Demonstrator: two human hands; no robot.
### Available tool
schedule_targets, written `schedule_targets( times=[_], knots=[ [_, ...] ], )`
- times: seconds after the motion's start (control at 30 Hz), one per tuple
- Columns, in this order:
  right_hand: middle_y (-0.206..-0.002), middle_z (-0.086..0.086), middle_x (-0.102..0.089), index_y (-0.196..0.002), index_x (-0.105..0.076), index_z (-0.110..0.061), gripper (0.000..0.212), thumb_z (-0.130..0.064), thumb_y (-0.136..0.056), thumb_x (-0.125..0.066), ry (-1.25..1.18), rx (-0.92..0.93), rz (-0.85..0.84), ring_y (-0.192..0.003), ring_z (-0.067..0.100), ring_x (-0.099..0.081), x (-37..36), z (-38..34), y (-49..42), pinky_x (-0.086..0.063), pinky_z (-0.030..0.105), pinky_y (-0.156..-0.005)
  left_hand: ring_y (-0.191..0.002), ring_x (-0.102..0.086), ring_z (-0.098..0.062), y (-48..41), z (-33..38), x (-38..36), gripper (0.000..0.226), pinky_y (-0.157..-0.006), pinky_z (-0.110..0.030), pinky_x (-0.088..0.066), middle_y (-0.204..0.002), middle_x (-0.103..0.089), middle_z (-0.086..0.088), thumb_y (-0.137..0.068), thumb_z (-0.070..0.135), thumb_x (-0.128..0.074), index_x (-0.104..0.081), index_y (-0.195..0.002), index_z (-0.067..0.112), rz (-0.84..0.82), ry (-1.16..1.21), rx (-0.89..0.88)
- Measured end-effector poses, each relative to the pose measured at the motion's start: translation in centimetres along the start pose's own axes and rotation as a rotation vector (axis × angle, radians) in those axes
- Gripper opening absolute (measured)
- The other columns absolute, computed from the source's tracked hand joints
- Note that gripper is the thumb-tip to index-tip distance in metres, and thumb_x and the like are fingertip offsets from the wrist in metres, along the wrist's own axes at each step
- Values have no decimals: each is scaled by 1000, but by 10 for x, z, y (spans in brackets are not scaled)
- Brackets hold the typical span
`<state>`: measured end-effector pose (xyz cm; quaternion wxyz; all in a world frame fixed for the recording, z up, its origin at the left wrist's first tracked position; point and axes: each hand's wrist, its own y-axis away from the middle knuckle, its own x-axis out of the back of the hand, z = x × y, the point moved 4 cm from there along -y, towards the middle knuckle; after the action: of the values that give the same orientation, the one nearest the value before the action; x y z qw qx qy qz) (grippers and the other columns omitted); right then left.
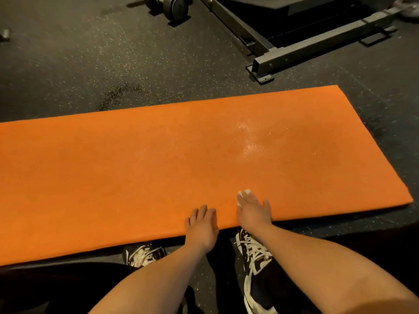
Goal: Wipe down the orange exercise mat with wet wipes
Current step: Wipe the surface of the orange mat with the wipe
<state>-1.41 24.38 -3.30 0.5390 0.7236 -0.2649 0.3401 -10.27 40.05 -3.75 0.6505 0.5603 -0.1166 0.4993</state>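
Observation:
The orange exercise mat (140, 168) lies flat across the dark floor, with a wet, shiny patch right of its middle. My right hand (254, 211) presses a white wet wipe (243, 196) flat against the mat near its front edge; the wipe shows only past the fingertips. My left hand (201, 225) rests with straight fingers on the mat's front edge, just left of the right hand, holding nothing.
Black speckled rubber flooring (79, 64) surrounds the mat. A black metal equipment frame (290, 53) lies beyond the mat's far right corner, and a dumbbell (174, 7) sits at the top. My black-and-white shoes (256, 254) stand just in front of the mat.

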Motion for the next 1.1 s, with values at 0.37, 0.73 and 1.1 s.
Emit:
schedule_targets(
  times=[0.37, 0.73, 1.1],
  knots=[
    [-169, -13, -4, -162, -16, -30, 51, -32, -111, -22, -28, 175, 23, -155, 8, 6, -20, -8, 25, 4, 53, -123, -146, -23, -28, -11, 19, 5, 57, -115, -44, -25, -161, -29, 7, -93, 44, -65, -44, -145, 35, 101, -7, -99],
    [-170, -8, -1, -162, -12, -26, 53, -30, -110, -21, -29, 193, 26, -155, 12, 10, -34, -16, 36, 3, 56, -123, -143, -30, -24, -5, 23, -2, 15, -111, -44, -26, -154, -42, 11, -95, 36, -61, -62, -110, 31, 187, 38, -148],
    [-170, -7, -6, -161, -19, -26, 52, -25, -109, -26, -177, -55, 117, -156, 15, 6, -22, 4, 36, 1, 55, -124, -118, -59, -17, -11, 25, 8, 7, -91, -33, -46, -134, -62, 9, -95, 25, -66, -64, -88, 25, 150, 225, -61]
  ],
)
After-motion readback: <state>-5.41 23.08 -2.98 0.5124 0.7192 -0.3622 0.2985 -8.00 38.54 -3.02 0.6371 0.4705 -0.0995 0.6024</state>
